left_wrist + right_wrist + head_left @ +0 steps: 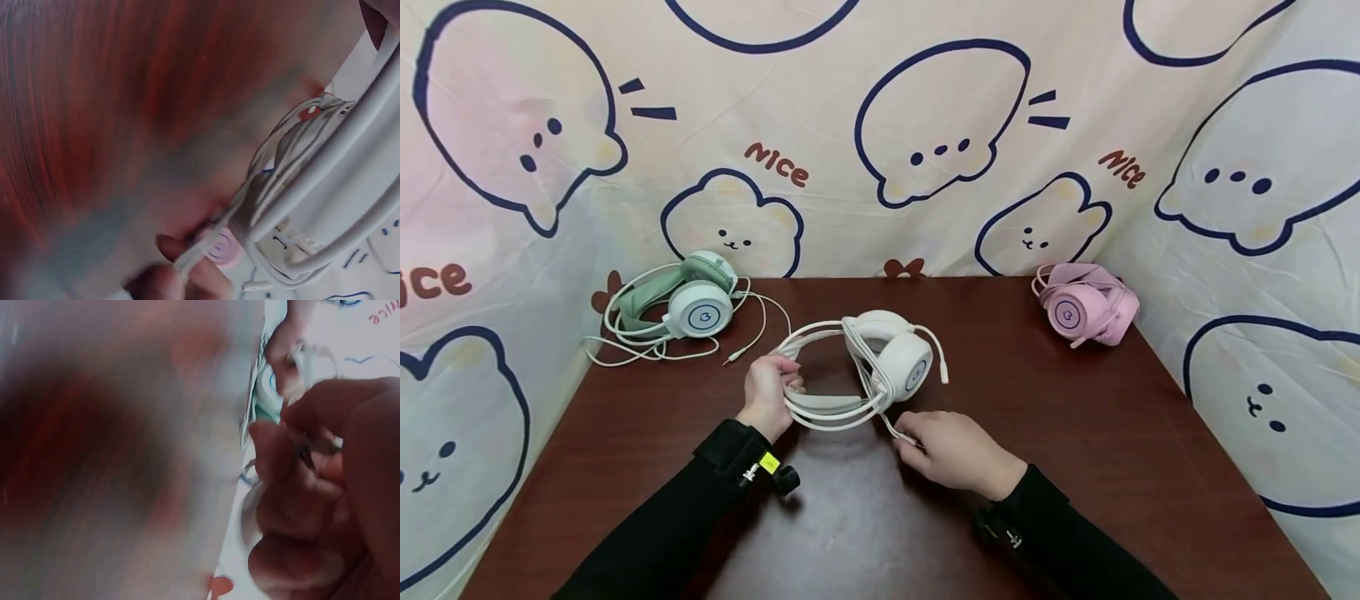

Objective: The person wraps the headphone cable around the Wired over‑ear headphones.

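Note:
White headphones (904, 364) are in front of me near the middle of the table, their cable (275, 162) wound in several loops around one side. My left hand (769, 393) grips the headband at its left end. Below the right ear cup, my right hand (958, 450) pinches a stretch of the white cable that runs down from the loops. In the left wrist view the fingers (203, 278) of the right hand close on that cable. The right wrist view is blurred and shows the right hand's curled fingers (294, 506) close up.
Green and white headphones (703, 307) with a loose cable lie at the back left of the brown table (865, 533). Pink headphones (1086, 304) with their cable wrapped around them sit at the back right. Patterned cloth (835, 225) hangs behind and on both sides.

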`<state>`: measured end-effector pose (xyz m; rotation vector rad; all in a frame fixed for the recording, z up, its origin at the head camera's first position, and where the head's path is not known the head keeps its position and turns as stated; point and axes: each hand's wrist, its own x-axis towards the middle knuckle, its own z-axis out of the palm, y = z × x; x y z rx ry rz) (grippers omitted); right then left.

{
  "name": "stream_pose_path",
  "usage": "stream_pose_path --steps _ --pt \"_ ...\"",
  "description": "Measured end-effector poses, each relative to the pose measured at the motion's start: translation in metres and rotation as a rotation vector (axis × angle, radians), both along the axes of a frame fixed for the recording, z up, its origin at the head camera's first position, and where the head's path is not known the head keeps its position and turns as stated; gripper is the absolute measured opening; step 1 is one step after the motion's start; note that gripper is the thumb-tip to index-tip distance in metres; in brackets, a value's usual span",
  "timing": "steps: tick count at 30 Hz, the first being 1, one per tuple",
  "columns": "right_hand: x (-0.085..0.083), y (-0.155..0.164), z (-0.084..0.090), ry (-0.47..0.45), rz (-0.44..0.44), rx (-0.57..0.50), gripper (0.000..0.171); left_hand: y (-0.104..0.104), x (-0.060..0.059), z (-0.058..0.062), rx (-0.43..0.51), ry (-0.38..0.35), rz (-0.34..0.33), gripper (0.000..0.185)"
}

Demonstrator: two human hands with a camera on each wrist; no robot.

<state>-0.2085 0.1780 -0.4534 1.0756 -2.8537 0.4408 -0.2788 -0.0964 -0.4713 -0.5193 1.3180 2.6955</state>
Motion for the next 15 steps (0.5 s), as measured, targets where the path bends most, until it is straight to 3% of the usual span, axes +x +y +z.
stream_pose_path --steps 4,15 --pt "0.009 -0.007 -0.003 0.068 -0.014 0.043 0.016 0.006 -0.001 -0.006 -0.081 0.043 -0.025 0.06" --pt "0.018 -0.012 -0.015 0.094 -0.044 0.102 0.026 0.004 -0.004 -0.016 -0.26 0.08 -0.111 0.067"
